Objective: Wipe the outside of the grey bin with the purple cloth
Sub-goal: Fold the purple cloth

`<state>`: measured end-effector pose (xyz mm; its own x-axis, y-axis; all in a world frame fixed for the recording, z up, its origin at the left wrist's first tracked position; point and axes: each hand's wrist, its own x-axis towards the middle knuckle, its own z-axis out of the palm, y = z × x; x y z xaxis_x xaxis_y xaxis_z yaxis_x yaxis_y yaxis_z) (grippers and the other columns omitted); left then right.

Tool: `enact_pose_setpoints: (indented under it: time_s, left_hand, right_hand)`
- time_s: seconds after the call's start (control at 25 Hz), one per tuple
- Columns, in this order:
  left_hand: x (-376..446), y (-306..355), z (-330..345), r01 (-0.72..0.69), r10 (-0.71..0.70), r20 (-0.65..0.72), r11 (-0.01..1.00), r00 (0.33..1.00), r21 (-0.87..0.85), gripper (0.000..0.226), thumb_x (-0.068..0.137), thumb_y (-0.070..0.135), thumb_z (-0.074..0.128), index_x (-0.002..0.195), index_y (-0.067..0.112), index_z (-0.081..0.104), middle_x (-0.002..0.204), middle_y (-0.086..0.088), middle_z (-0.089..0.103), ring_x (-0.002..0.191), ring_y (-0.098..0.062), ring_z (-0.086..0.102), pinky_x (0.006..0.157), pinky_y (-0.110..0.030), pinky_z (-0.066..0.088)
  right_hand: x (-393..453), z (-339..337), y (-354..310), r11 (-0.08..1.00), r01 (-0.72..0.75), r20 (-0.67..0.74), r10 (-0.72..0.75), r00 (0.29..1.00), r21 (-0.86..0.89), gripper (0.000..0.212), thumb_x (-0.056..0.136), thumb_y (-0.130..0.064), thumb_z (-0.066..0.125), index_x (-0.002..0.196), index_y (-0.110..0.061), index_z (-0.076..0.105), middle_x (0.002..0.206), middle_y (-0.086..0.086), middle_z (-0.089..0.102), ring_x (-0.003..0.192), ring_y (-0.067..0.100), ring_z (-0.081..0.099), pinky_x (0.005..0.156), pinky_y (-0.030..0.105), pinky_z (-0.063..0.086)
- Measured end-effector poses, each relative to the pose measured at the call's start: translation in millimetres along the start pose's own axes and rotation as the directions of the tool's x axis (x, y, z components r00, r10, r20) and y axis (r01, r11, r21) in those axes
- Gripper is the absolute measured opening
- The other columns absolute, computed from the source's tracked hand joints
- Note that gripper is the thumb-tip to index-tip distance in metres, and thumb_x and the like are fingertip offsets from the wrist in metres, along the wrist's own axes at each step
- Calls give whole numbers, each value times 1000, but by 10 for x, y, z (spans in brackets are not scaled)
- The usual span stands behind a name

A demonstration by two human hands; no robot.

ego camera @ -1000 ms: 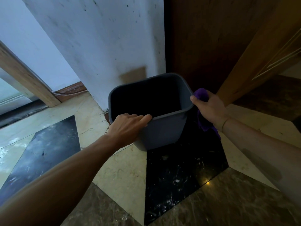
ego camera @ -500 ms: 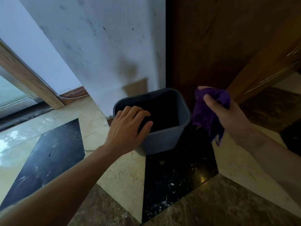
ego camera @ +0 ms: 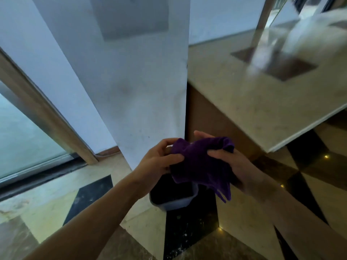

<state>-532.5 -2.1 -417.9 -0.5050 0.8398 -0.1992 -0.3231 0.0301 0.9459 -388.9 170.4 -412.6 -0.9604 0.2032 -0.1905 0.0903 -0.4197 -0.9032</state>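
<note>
The purple cloth (ego camera: 201,166) hangs bunched between both my hands, well above the floor. My left hand (ego camera: 157,160) pinches its left edge. Its right side lies in my right hand (ego camera: 238,166), thumb pressed on top. Below them the grey bin (ego camera: 174,201) stands upright on the floor at the foot of the white wall, untouched by either hand. The cloth and hands cover most of the bin; only its dark inside and near rim show.
A white wall pillar (ego camera: 131,91) rises directly behind the bin. A marble counter (ego camera: 262,102) with a wooden side juts out at the right. A glass door with a wooden frame (ego camera: 43,113) is at the left. The floor is patterned marble tiles (ego camera: 191,231).
My left hand let go of the bin rim and rose to take the cloth. The right hand lifted the cloth away from the bin's side. The view rose, so the bin looks smaller and lower.
</note>
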Motion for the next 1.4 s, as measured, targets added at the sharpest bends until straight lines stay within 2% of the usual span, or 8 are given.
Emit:
enact_pose_setpoints:
  time_s: [0.16, 0.28, 0.52, 0.68, 0.84, 0.96, 1.24, 1.4]
  left_hand:
    - [-410, 1068, 243, -51, 58, -54, 991, 997, 121, 34, 81, 7, 72, 113, 17, 68, 106, -7, 75, 100, -25, 70, 75, -28, 57]
    - [-652, 1619, 330, -142, 165, -126, 975, 978, 170, 25, 84, 8, 70, 107, 19, 69, 103, -6, 75, 99, -25, 69, 77, -29, 57]
    - [-789, 2072, 425, -318, 382, -238, 909, 893, 269, 19, 90, 11, 64, 102, 27, 64, 94, 12, 73, 89, -7, 68, 70, -20, 55]
    - [-691, 2115, 396, -346, 437, -223, 870, 871, 352, 19, 91, 15, 64, 100, 31, 63, 96, 9, 73, 89, -8, 69, 73, -24, 58]
    - [-479, 2099, 491, -390, 531, -138, 752, 836, 531, 25, 94, 17, 60, 99, 40, 54, 97, 16, 67, 84, 1, 65, 69, -19, 56]
    - [-261, 1969, 683, -414, 527, -46, 717, 849, 561, 20, 98, 18, 53, 110, 34, 49, 98, 22, 64, 86, 8, 64, 66, -12, 54]
    - [579, 1618, 1192, -357, 429, -18, 775, 903, 522, 19, 100, 26, 49, 116, 35, 50, 98, 20, 69, 88, 2, 67, 69, -22, 58]
    - [1145, 1274, 1629, -280, 385, -87, 791, 919, 544, 22, 99, 33, 45, 121, 32, 48, 99, 16, 70, 85, 0, 68, 67, -26, 60]
  right_hand:
    - [-365, 599, -971, 887, 122, -252, -255, 934, -446, 19, 90, -15, 70, 100, -28, 78, 100, -2, 78, 98, 18, 73, 79, 25, 58]
    - [-588, 937, -1495, 733, 165, -272, -438, 857, -660, 31, 83, -11, 76, 90, -40, 72, 85, -20, 75, 79, -3, 70, 67, 11, 52]
    - [-751, 1275, -1853, 732, 281, -348, -578, 738, -621, 34, 85, -8, 74, 89, -42, 73, 87, -17, 77, 83, 2, 71, 69, 13, 54]
    - [-699, 1290, -1923, 704, 269, -381, -619, 687, -658, 37, 89, -7, 68, 87, -44, 70, 84, -19, 75, 82, 3, 70, 71, 19, 55]
    - [-671, 1222, -1910, 669, 215, -360, -610, 706, -711, 27, 101, -12, 51, 105, -39, 56, 100, -15, 66, 95, 5, 62, 81, 28, 54]
    - [-693, 1052, -1918, 646, 169, -380, -618, 688, -744, 22, 106, -14, 39, 114, -33, 46, 104, -12, 61, 94, 4, 61, 79, 26, 52]
    - [-564, 94, -2020, 581, 35, -413, -620, 667, -813, 19, 107, -20, 33, 119, -34, 40, 100, -13, 61, 86, 10, 63, 73, 25, 53]
    - [-357, -796, -2058, 575, -20, -421, -575, 701, -818, 21, 107, -18, 33, 117, -36, 38, 95, -18, 59, 82, 4, 60, 65, 9, 44]
